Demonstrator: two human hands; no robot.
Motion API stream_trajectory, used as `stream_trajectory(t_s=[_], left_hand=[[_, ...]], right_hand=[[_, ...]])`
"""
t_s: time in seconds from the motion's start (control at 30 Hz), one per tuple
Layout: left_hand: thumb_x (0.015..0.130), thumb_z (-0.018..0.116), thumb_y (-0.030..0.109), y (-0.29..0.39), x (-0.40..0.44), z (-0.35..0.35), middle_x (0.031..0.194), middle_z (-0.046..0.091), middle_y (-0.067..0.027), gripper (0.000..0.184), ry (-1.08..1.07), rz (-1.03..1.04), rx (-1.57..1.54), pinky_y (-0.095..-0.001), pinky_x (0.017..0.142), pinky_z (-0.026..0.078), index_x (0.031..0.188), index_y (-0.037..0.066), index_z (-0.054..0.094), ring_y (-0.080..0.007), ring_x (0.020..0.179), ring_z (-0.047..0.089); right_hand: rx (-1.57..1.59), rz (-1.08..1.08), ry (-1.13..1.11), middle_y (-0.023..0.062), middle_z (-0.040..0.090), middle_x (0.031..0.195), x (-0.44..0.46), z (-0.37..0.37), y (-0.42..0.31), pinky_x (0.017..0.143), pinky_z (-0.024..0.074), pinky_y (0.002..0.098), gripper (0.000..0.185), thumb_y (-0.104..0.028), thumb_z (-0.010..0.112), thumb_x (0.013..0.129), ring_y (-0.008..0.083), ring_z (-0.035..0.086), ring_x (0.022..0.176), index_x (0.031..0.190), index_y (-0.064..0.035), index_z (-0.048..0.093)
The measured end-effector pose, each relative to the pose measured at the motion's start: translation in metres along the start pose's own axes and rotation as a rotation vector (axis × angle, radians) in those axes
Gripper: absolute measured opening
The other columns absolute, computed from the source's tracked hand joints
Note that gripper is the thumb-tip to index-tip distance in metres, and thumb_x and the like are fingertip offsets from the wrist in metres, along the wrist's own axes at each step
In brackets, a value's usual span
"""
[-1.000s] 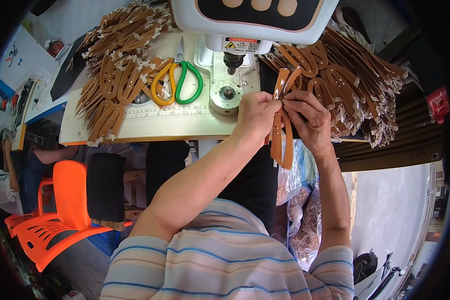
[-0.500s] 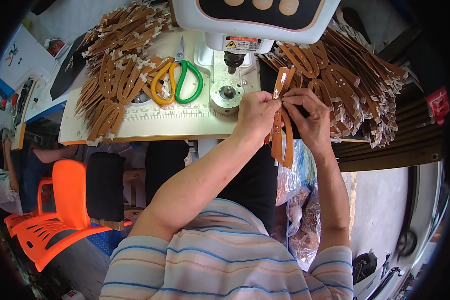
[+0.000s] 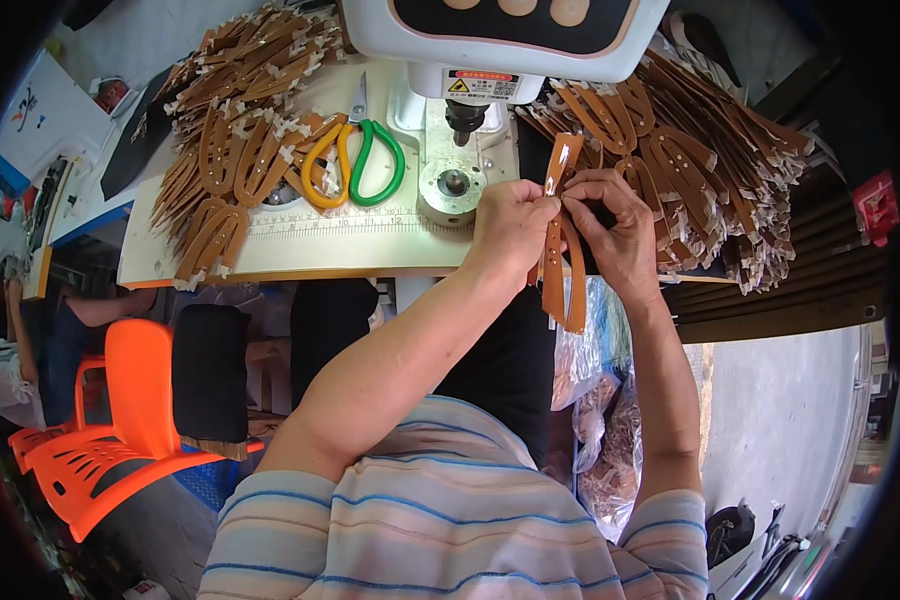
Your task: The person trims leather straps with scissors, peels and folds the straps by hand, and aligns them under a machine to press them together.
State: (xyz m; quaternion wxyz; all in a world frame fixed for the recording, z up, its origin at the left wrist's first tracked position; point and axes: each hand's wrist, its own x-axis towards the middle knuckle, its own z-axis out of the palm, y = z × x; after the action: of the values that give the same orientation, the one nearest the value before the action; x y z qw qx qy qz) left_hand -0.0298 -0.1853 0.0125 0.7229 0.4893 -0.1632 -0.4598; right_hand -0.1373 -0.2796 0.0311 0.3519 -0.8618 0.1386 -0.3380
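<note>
- Strap (image 3: 554, 262), brown and studded, is held up between your two hands at the tabletop's near edge, its long axis running away from your body, far end leaning slightly right.
- From your grip, the longer part points back toward you and splits into two tails; the shorter part points away.
- Your left hand (image 3: 516, 226) has thumb and fingers closed on the strap from its left side.
- Your right hand (image 3: 622, 222) meets its right edge with fingertips drawn narrow; you cannot tell whether they pinch it.
- Left of the strap, beyond your left hand, stands the press (image 3: 530, 62) over its round metal base (image 3: 450, 205); your left hand is the nearer one.
- Scissors (image 3: 358, 125) lie farther left on the tabletop (image 3: 350, 255).
- Strap piles flank everything: left pile (image 3: 232, 165), right pile (image 3: 682, 150), the latter nearer your right hand.
</note>
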Motion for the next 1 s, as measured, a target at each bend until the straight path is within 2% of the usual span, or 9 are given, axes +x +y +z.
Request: stream_trajectory(t_s=[0.53, 0.77, 0.9, 1.0], left_hand=[[0.085, 0.055, 0.000, -0.001, -0.001, 0.003, 0.066, 0.059, -0.0098, 0.010, 0.018, 0.061, 0.136, -0.0268, 0.047, 0.048, 0.078, -0.005, 0.057, -0.0149, 0.051, 0.057], [0.086, 0.053, -0.001, -0.003, -0.001, 0.004, 0.065, 0.059, -0.0101, 0.010, 0.016, 0.106, 0.185, -0.0264, 0.047, 0.048, 0.079, -0.006, 0.058, -0.0151, 0.051, 0.058], [0.086, 0.052, -0.001, -0.005, 0.000, 0.004, 0.065, 0.059, -0.0101, 0.010, 0.013, 0.120, 0.183, -0.0263, 0.047, 0.048, 0.079, -0.006, 0.058, -0.0153, 0.051, 0.058], [0.086, 0.052, -0.001, -0.005, 0.001, 0.001, 0.065, 0.059, -0.0100, 0.010, 0.010, 0.103, 0.157, -0.0264, 0.047, 0.049, 0.079, -0.006, 0.058, -0.0154, 0.052, 0.058]], right_hand=[[-0.152, -0.086, -0.045, 0.0084, 0.060, 0.095, 0.001, -0.004, -0.003, 0.075, 0.0479, 0.0287, 0.010, 0.005, 0.063, 0.078, 0.0201, 0.061, 0.083, 0.087, 0.0017, 0.060], [-0.369, -0.090, -0.141, 0.0092, 0.060, 0.093, 0.007, -0.009, -0.011, 0.073, 0.0485, 0.0308, 0.010, 0.002, 0.063, 0.078, 0.0252, 0.061, 0.080, 0.087, 0.0013, 0.059], [-0.363, -0.119, -0.114, 0.0092, 0.059, 0.091, 0.007, -0.007, -0.013, 0.068, 0.0494, 0.0359, 0.008, -0.006, 0.061, 0.080, 0.0301, 0.061, 0.078, 0.086, -0.0009, 0.058], [-0.317, -0.156, -0.065, 0.0089, 0.059, 0.092, 0.004, -0.004, -0.006, 0.068, 0.0497, 0.0355, 0.009, -0.005, 0.062, 0.080, 0.0297, 0.061, 0.078, 0.086, -0.0012, 0.058]])
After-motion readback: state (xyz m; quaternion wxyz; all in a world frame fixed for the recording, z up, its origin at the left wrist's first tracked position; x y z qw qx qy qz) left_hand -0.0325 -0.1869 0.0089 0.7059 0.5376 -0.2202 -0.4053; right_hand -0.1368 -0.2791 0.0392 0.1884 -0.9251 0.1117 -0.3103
